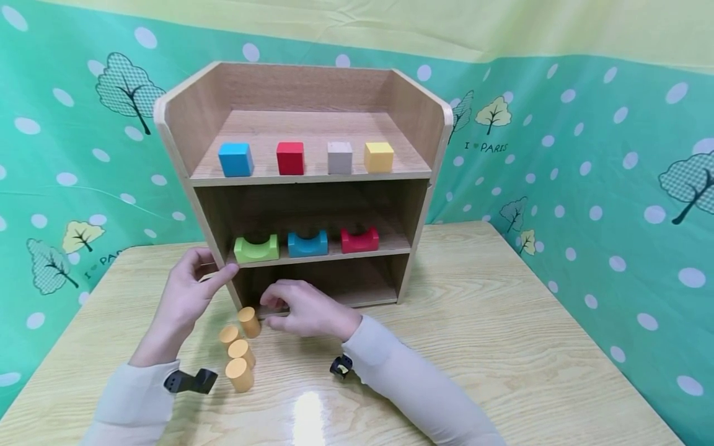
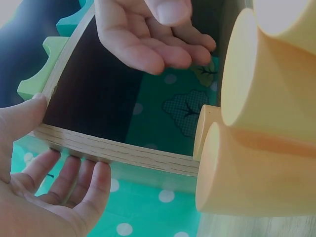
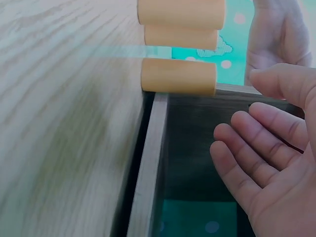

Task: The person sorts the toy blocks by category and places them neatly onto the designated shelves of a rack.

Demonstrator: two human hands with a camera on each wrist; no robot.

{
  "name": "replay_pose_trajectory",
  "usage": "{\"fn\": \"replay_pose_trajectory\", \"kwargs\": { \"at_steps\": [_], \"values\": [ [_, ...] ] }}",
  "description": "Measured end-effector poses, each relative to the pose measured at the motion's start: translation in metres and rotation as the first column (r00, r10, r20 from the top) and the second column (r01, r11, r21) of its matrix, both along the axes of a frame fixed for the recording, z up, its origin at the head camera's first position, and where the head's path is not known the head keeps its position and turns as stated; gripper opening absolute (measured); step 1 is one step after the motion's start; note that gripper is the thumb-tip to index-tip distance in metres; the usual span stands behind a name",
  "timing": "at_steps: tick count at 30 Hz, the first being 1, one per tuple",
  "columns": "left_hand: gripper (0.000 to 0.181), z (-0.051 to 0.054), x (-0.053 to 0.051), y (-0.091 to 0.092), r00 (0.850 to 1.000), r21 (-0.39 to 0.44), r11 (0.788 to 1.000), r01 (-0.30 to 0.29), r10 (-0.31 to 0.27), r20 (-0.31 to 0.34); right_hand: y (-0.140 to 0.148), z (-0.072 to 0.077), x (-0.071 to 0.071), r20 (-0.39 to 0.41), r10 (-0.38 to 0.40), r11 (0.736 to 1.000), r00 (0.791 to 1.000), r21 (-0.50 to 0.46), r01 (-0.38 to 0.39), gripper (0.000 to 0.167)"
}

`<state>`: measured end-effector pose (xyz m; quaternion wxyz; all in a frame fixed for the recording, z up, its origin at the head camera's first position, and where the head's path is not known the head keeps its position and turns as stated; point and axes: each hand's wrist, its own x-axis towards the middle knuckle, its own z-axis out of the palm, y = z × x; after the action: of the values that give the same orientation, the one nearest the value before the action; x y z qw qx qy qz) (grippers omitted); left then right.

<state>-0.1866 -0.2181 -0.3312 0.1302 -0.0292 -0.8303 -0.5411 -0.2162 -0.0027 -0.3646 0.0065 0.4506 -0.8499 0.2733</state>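
Observation:
My left hand (image 1: 186, 291) holds the left side panel of a small wooden shelf unit (image 1: 307, 87). In the left wrist view its thumb lies at the middle board's edge by a green arch block (image 1: 256, 249), and its fingers are against the panel's outer face. My right hand (image 1: 309, 310), with loosely bent fingers and nothing in them, is in front of the bottom compartment. Just left of it an upright wooden cylinder (image 1: 249, 323) stands by the unit's lower left corner. More such cylinders (image 1: 240, 375) stand closer to me, between my forearms.
On the top board sit a blue cube (image 1: 235, 160), a red cube (image 1: 290, 158), a grey cube (image 1: 339, 158) and a yellow cube (image 1: 379, 157). Blue (image 1: 308, 244) and red (image 1: 359, 240) arch blocks share the middle board. A patterned cloth (image 1: 591, 155) hangs behind the wooden table (image 1: 502, 322).

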Motion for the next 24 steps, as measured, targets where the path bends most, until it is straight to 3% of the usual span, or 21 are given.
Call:
{"fn": "replay_pose_trajectory", "kwargs": {
  "at_steps": [24],
  "values": [
    [0.036,0.0,0.0,0.0,1.0,0.006,1.0,0.001,-0.001,-0.013,-0.027,-0.016,-0.001,0.067,-0.101,0.995,0.993,0.004,0.101,0.027]
  ]
}}
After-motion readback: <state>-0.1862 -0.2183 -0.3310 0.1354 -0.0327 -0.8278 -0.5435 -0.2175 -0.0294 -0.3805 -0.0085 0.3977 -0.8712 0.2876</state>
